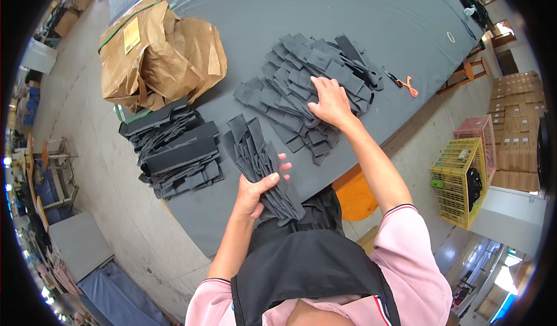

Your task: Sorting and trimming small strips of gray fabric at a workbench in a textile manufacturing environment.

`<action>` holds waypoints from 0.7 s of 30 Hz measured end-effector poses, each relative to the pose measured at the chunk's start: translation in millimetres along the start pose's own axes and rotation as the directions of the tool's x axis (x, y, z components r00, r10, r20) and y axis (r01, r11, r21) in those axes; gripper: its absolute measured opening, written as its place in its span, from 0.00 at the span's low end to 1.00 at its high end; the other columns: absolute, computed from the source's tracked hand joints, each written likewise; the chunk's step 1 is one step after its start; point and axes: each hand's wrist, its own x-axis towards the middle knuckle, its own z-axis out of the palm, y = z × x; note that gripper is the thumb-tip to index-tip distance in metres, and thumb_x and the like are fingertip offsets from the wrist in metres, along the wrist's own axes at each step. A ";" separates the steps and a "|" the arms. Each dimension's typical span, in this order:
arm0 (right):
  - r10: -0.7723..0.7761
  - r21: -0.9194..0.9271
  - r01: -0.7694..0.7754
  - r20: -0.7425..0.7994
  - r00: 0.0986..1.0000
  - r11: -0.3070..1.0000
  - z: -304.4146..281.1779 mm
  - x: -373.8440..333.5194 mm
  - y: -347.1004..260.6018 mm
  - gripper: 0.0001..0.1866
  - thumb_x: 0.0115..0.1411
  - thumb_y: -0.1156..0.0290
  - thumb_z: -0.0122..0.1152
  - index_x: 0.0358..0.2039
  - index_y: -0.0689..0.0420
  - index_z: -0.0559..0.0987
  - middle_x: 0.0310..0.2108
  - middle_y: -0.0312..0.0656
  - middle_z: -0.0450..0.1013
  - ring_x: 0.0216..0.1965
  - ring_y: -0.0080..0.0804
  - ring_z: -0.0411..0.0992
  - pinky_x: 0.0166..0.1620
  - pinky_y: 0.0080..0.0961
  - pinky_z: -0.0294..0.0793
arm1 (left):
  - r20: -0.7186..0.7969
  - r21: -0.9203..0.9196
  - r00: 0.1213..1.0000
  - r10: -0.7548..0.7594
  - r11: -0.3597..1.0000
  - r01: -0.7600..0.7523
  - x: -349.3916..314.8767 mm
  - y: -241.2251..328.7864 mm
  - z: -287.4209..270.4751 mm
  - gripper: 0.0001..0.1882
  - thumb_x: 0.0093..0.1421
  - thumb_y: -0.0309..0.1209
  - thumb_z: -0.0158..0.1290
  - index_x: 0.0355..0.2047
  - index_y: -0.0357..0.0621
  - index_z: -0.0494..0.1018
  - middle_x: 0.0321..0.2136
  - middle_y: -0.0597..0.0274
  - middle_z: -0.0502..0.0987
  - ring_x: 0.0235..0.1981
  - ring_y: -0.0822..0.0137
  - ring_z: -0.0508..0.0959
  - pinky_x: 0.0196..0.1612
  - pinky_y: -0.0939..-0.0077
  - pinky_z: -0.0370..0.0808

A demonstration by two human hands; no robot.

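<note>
My left hand [258, 192] is wrapped round a bundle of dark grey fabric strips [255, 149], held upright near the table's front edge. Its thumb lies across the strips and the fingertips show on the far side. My right hand [332, 101] rests on a wide, fanned-out pile of the same grey fabric pieces [290, 65]. Its fingers are bent onto the pile; whether they pinch a piece is hidden. To the left, more folded dark strips [180, 146] lie in stacked rows, apart from both hands.
A crumpled brown paper package [168, 59] with a green strap stands at the table's far left. Orange-handled scissors [404, 83] lie right of the pile on the grey table [371, 12]. Beyond the right edge are an orange stool [355, 195], a yellow crate [458, 178] and stacked cartons [516, 128].
</note>
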 end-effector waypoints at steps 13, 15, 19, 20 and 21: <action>0.019 -0.184 -0.007 0.067 0.998 0.983 9.6 38.3 9.9 0.22 0.44 0.71 0.61 0.44 0.56 0.74 0.42 0.42 0.70 0.47 0.42 0.65 0.48 0.38 0.65 | -0.042 0.053 0.996 -0.078 0.995 0.080 19.7 1.3 -4.9 0.29 0.46 0.28 0.63 0.49 0.33 0.67 0.46 0.49 0.73 0.45 0.57 0.76 0.45 0.63 0.76; 0.097 0.033 -0.098 0.043 0.994 0.995 -0.2 44.3 12.4 0.13 0.44 0.71 0.61 0.34 0.56 0.78 0.39 0.44 0.71 0.46 0.43 0.65 0.47 0.38 0.66 | -0.040 0.043 0.997 -0.065 0.997 0.067 16.6 3.5 -1.9 0.29 0.47 0.28 0.62 0.49 0.33 0.67 0.46 0.49 0.74 0.45 0.57 0.76 0.45 0.64 0.76; 0.079 0.171 -0.081 0.019 0.997 0.982 -17.7 37.0 5.5 0.30 0.50 0.59 0.63 0.50 0.60 0.67 0.45 0.51 0.66 0.48 0.47 0.64 0.49 0.40 0.66 | -0.085 0.032 0.994 -0.071 0.997 0.074 14.8 1.7 -7.4 0.27 0.47 0.28 0.62 0.48 0.33 0.68 0.45 0.50 0.74 0.44 0.58 0.77 0.45 0.65 0.76; 0.079 0.195 -0.087 0.049 0.996 0.977 -17.9 31.9 -11.9 0.35 0.50 0.56 0.64 0.53 0.61 0.64 0.44 0.52 0.65 0.49 0.48 0.63 0.51 0.39 0.66 | -0.117 0.039 0.989 -0.091 0.995 0.096 15.4 1.2 -8.5 0.27 0.47 0.28 0.62 0.47 0.33 0.68 0.45 0.50 0.74 0.44 0.58 0.77 0.45 0.65 0.76; 0.068 0.063 -0.076 0.123 0.990 0.995 -19.0 24.9 -25.5 0.37 0.49 0.55 0.66 0.54 0.60 0.62 0.45 0.53 0.65 0.51 0.47 0.63 0.51 0.39 0.65 | -0.111 0.041 0.989 -0.093 0.994 0.098 17.2 2.1 -7.4 0.27 0.47 0.28 0.62 0.47 0.33 0.68 0.45 0.50 0.74 0.44 0.58 0.77 0.45 0.65 0.76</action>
